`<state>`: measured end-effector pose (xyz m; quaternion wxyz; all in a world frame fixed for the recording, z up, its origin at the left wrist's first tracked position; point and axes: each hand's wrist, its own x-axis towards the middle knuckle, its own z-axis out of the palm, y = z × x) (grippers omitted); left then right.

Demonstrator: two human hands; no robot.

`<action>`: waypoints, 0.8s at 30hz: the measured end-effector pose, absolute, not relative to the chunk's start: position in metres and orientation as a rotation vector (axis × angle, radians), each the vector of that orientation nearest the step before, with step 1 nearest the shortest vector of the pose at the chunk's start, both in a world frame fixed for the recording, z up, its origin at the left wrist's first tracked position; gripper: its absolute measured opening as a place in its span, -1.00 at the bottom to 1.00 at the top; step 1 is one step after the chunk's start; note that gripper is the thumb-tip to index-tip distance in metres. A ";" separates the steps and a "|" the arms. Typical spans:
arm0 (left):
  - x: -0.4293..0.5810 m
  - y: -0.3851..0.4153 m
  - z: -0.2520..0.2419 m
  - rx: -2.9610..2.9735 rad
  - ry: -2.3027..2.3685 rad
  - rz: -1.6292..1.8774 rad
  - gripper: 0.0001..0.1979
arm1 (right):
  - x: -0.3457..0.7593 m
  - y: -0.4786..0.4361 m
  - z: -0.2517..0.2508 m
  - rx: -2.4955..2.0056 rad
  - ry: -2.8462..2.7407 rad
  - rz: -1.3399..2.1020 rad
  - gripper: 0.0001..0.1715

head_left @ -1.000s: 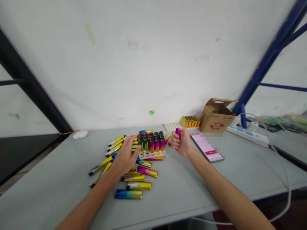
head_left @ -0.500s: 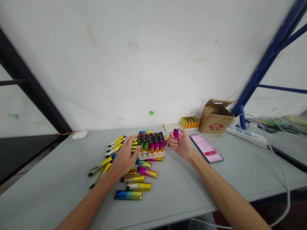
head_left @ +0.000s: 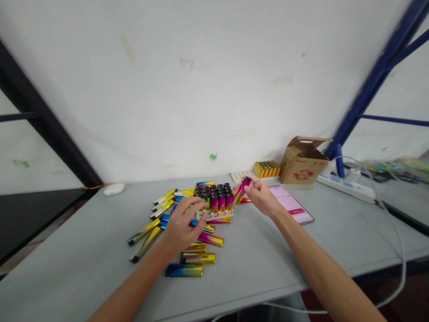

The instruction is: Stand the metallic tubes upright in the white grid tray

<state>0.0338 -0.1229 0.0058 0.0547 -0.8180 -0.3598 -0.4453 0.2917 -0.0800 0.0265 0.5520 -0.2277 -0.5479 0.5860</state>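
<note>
My right hand (head_left: 259,194) grips a shiny battery-like cylinder (head_left: 241,190), purple shading to orange with a dark end, and holds it tilted right of the rack. My left hand (head_left: 184,221) is at the front left of the pale rack (head_left: 217,216); its fingers are curved and apart, with nothing visibly gripped. Whether the fingertips touch the rack I cannot tell. In the rack stand several black-topped cylinders (head_left: 221,202), purple-orange in front. Similar shiny pieces, a yellow one (head_left: 147,243) and a blue-yellow one (head_left: 186,270) among them, lie loose around my left hand and forearm.
Behind the rack are a pale holed tray (head_left: 241,176) and a block of upright yellow cylinders (head_left: 267,169). An open cardboard box (head_left: 300,165), a phone (head_left: 291,205) and a white power strip (head_left: 351,187) stand or lie to the right. A white oval object (head_left: 114,189) lies far left.
The cylinder in my right hand has gone from upright to tilted, showing more of its orange end. My left hand has shifted slightly right and down, its fingers more curved.
</note>
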 end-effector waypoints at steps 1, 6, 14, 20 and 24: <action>0.036 -0.125 0.006 -2.497 -1.059 -1.351 -0.81 | 0.288 -0.084 0.028 -0.539 -1.356 1.392 -0.64; 0.045 -0.130 0.004 -2.607 -0.985 -1.379 -0.71 | 0.261 -0.106 0.033 -0.518 -1.661 1.124 -0.77; 0.050 -0.128 -0.007 -2.733 -1.274 -1.432 -0.77 | 0.246 -0.112 0.026 -0.586 -1.741 0.830 -0.77; 0.051 -0.125 0.001 -2.756 -1.545 -1.896 -0.84 | 0.271 -0.089 0.017 -0.764 -1.452 0.715 -0.80; 0.048 -0.120 0.009 -2.651 -1.662 -2.488 -0.81 | 0.288 -0.066 -0.003 -0.932 -1.428 0.584 -0.69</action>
